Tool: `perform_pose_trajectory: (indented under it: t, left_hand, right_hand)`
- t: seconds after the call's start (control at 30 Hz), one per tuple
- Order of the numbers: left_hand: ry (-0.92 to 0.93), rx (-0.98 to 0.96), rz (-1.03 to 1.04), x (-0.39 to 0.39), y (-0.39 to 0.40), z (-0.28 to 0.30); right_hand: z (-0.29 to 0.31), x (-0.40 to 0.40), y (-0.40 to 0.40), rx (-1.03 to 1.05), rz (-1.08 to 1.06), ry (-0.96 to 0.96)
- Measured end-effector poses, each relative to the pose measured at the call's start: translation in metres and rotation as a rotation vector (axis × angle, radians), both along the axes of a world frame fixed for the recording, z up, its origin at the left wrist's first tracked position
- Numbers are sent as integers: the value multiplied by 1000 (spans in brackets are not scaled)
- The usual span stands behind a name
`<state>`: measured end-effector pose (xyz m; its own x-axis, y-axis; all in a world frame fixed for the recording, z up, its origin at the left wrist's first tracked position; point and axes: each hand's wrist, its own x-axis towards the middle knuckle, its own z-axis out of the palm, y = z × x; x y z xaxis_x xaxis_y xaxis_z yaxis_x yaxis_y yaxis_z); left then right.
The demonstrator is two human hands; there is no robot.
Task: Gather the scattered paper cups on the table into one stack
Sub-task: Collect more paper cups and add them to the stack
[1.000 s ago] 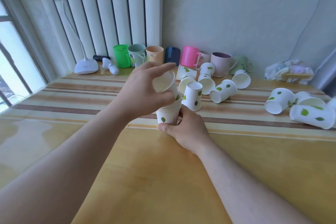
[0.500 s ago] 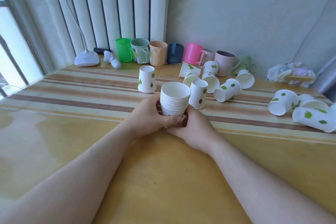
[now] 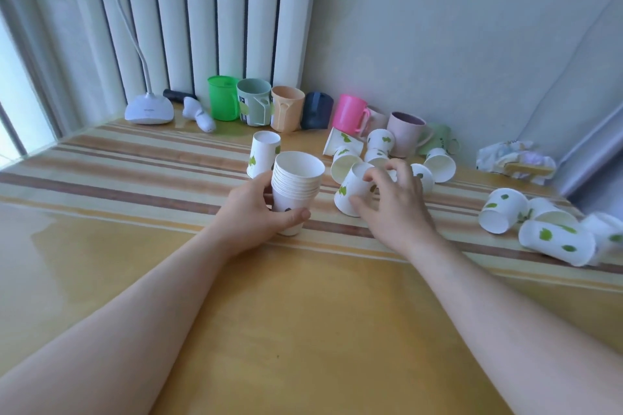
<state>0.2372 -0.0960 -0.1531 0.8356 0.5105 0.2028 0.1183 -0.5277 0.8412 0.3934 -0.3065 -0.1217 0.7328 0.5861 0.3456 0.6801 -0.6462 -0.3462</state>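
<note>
A stack of white paper cups (image 3: 296,185) with green leaf prints stands upright on the table (image 3: 303,330), and my left hand (image 3: 256,209) is wrapped around its lower part. Just to its right, an upside-down paper cup (image 3: 352,190) tilts under my right hand (image 3: 391,202), whose fingers close on its side and base. Another upside-down cup (image 3: 263,153) stands behind the stack. Several loose cups (image 3: 381,152) lie behind my right hand, and three more (image 3: 553,239) lie at the right edge.
A row of coloured plastic and ceramic mugs (image 3: 286,108) lines the back wall. A white desk lamp (image 3: 148,108) stands at the back left. Crumpled packaging (image 3: 515,158) sits at the back right. A striped cloth (image 3: 135,158) covers the far table half.
My right hand has let go of the stack and moved right onto the upside-down cup, tipping it. My left hand keeps its hold on the stack.
</note>
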Motion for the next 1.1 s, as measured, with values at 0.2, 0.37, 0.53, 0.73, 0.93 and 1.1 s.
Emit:
perform_pose_trajectory:
  t: [0.2,0.37,0.53,0.73,0.93,1.1]
  left_hand:
    - [-1,6,-29,-2,-1,-1]
    - [-2,-6,-32,-3,-1,-2]
    - [-12,-5,-33,-2,-1,-2]
    - [-21,-6,-41,-1,-1,-3]
    - [-58,21,-38,-2,-5,-2]
    - [-61,36,-45,-4,-6,1]
  right_hand:
    - [2,-13,-18,328,-152,-59]
    - [9,-17,-19,33,-127,339]
    - [0,-19,-19,-6,-113,421]
    - [47,-32,20,1028,178,835]
    - [63,-53,62,998,331,779]
    - [28,-58,63,760,291,839]
